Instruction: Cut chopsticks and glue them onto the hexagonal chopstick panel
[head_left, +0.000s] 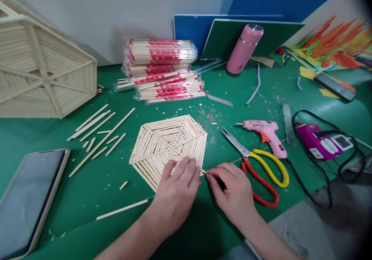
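A hexagonal panel of wooden sticks (158, 145), ribbed with spokes that meet near its middle, lies flat on the green table. My left hand (178, 188) rests on its near edge, fingers stretched out over the sticks and hiding part of them. Thumb and forefinger of my right hand (231, 188) pinch the end of a thin wooden stick (203, 171) at the panel's near right corner. The stick's other end runs under or beside my left fingers; I cannot tell which. Just right of that hand are scissors (245, 151) with red and yellow handles, blades apart.
Loose cut sticks (99, 128) and a phone (35, 198) lie left. Wrapped chopstick bundles (162, 58), a blade (220, 99) and a pink flask (244, 50) are behind. Right are a glue gun (264, 130), a purple power socket (319, 142) and cables. A larger stick structure (43, 66) stands back left.
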### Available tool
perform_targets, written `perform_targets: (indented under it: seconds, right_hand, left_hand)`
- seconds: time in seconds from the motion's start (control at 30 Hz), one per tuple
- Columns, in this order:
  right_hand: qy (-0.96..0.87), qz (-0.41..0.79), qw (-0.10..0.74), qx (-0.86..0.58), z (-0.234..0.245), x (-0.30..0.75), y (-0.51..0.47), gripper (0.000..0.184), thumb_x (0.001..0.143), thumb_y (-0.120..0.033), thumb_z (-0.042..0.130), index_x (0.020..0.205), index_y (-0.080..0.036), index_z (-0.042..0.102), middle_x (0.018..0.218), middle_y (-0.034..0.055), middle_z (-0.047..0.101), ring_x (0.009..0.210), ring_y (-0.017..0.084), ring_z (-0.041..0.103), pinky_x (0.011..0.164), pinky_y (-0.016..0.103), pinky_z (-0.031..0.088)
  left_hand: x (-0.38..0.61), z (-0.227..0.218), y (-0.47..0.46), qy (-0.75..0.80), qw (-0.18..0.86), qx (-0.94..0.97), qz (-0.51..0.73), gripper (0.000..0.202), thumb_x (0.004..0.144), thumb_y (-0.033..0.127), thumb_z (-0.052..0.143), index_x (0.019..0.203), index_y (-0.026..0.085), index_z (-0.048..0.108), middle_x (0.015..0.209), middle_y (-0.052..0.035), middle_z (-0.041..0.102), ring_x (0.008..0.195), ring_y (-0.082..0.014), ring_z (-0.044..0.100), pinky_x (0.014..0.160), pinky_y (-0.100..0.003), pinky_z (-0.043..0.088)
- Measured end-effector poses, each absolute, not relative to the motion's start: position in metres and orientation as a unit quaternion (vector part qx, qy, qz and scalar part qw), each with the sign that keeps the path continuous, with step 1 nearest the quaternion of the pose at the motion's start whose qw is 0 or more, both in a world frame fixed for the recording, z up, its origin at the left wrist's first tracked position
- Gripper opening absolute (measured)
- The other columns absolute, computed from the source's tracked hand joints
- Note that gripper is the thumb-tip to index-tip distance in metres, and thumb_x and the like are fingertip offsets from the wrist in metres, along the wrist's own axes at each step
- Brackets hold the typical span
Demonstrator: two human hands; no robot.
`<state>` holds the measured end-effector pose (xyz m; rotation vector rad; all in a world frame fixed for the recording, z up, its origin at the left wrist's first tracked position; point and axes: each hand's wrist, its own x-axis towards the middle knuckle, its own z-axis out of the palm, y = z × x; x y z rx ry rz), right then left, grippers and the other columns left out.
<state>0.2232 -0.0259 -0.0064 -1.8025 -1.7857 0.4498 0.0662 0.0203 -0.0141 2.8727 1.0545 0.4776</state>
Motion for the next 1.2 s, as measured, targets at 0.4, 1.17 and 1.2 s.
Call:
perform_targets:
  seconds: [0.4,1.17,1.2]
  right_hand:
    - [-0.678,0.155,0.294,-0.656,-0.012,0.226,-0.028,0.016,0.081,-0.021,0.050,0.087,-0.019,0.066,0.076,0.0042,0.062,0.070,0.016,0.054,0.065,0.030,0.042]
    - [-0.703,0.167,0.226,-0.654,-0.001,0.229,-0.022,0.012,0.079,-0.021,0.048,0.070,-0.019,0.054,0.071,0.0019,0.053,0.071,0.016,0.050,0.063,0.027,0.035]
    - [-0.704,0.165,0.221,-0.654,-0.001,0.229,-0.021,0.013,0.080,-0.021,0.048,0.069,-0.019,0.054,0.070,0.0017,0.053,0.070,0.016,0.050,0.062,0.026,0.035]
  left_hand:
    - [0.066,-0.007,0.023,0.325,0.032,0.929,0.174,0.025,0.086,0.020,0.040,0.102,0.014,0.058,0.108,-0.0088,0.062,0.102,-0.0230,0.052,0.086,-0.040,0.033]
    - [0.056,0.004,0.017,0.388,0.067,0.901,0.183,0.027,0.083,0.015,0.039,0.102,0.017,0.058,0.114,-0.0099,0.058,0.108,-0.0250,0.047,0.088,-0.045,0.035]
    - [0.056,0.004,0.017,0.390,0.064,0.899,0.187,0.026,0.083,0.015,0.039,0.101,0.017,0.058,0.113,-0.0097,0.058,0.108,-0.0247,0.048,0.087,-0.044,0.036]
